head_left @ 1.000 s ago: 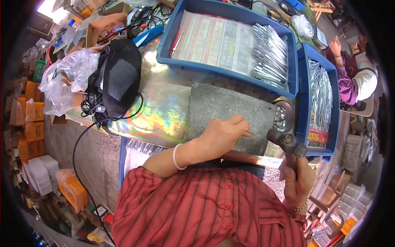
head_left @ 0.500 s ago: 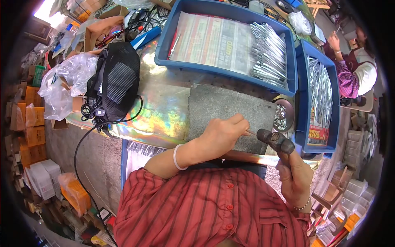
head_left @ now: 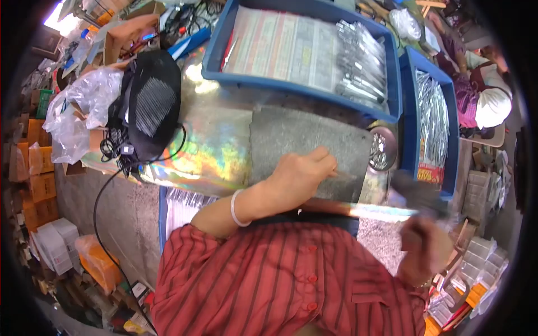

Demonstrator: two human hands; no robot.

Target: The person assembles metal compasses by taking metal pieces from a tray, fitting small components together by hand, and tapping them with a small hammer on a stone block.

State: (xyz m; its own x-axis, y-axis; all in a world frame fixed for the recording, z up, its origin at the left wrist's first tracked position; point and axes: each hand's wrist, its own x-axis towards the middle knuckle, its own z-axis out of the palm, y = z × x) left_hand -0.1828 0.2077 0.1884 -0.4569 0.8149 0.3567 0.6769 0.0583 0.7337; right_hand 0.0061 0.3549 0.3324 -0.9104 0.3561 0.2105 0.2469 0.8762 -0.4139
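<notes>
Over the dark metal plate (head_left: 302, 131), my left hand (head_left: 305, 176) is closed in a pinch on a thin piece whose tip shows at the fingertips, too small to name. My right hand (head_left: 423, 246), blurred by motion, is wrapped round a hammer (head_left: 417, 193) and sits right of the plate, near the table's front edge. The dark hammer head is up beside the hand, apart from the plate. A round dish (head_left: 390, 148) of small metal pieces stands at the plate's right edge.
Behind the plate lies a blue tray (head_left: 305, 96) with long metal pieces; another blue tray (head_left: 412, 112) stands at the right. A black mesh bag (head_left: 154, 106) with a cable and plastic bags (head_left: 84, 106) are at the left. Another person (head_left: 482, 95) sits at the far right.
My right hand has swung right with the hammer, away from my left hand. The left hand keeps its pinch over the plate. The whole view has shifted slightly.
</notes>
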